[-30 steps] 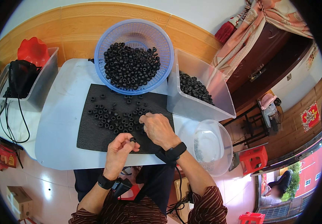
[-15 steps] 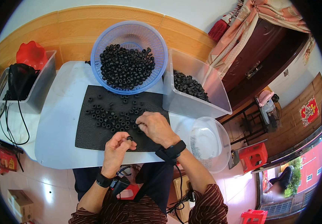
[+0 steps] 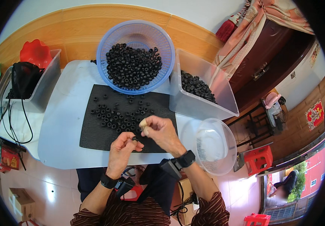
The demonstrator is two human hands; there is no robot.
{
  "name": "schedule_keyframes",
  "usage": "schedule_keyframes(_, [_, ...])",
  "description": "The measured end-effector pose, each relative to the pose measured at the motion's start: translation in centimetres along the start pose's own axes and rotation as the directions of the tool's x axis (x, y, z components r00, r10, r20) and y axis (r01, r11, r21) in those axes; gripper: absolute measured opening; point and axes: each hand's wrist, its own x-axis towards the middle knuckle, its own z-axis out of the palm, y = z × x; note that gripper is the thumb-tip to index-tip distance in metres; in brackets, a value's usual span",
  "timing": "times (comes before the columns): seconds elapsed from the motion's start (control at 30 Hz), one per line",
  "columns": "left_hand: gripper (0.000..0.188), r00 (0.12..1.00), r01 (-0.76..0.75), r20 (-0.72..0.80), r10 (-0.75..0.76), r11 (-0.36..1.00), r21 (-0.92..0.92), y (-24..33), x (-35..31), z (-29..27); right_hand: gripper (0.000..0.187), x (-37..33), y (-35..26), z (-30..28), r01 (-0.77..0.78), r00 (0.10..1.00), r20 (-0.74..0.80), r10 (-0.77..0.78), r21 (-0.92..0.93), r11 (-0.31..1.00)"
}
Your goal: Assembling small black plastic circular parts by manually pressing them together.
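My left hand pinches a small black ring-shaped part between thumb and fingertips, above the near edge of a black mat. Just right of it and slightly farther away, my right hand has thumb and forefinger pressed together; whatever lies between them is too small to make out. Loose black ring-shaped parts are scattered over the mat beyond both hands. A blue mesh basket at the mat's far edge holds a heap of similar parts.
To the right of the basket stands a clear plastic bin with more black parts. A round clear tub at the table's right holds small thin pieces. Grey bins and dangling cables are at the left, beside the white table.
My right hand has turned and its fingertips have risen from the parts on the mat. My left hand still holds its black part. The whole view has shifted slightly.
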Motion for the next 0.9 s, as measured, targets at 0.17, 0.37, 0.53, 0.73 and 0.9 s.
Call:
schedule_keyframes(0.17, [0.015,1.000,-0.006,-0.014,0.006,1.000,-0.005,0.0,0.2,0.1,0.015,-1.4,0.2,1.9,0.060,0.996,0.075,-0.055,-0.071,0.996])
schedule_keyframes(0.37, [0.015,1.000,-0.014,0.001,0.014,1.000,0.005,0.0,0.0,0.0,0.013,-1.4,0.6,2.0,0.064,0.996,-0.058,-0.070,-0.096,0.993])
schedule_keyframes(0.53, [0.015,0.999,-0.041,0.009,0.041,0.999,-0.017,0.0,-0.1,-0.1,0.010,-1.6,0.3,2.2,0.043,0.998,-0.022,-0.051,-0.262,0.964])
schedule_keyframes(0.73, [0.014,0.999,-0.039,-0.002,0.039,0.998,-0.041,0.2,-0.1,-0.2,0.010,-0.7,0.1,3.2,0.129,0.989,-0.026,-0.144,-0.312,0.941])
schedule_keyframes(0.9, [0.015,1.000,0.006,-0.006,-0.006,0.999,-0.048,0.2,-0.1,-0.1,0.013,5.0,-2.0,3.2,0.318,0.928,0.089,-0.362,-0.695,0.645])
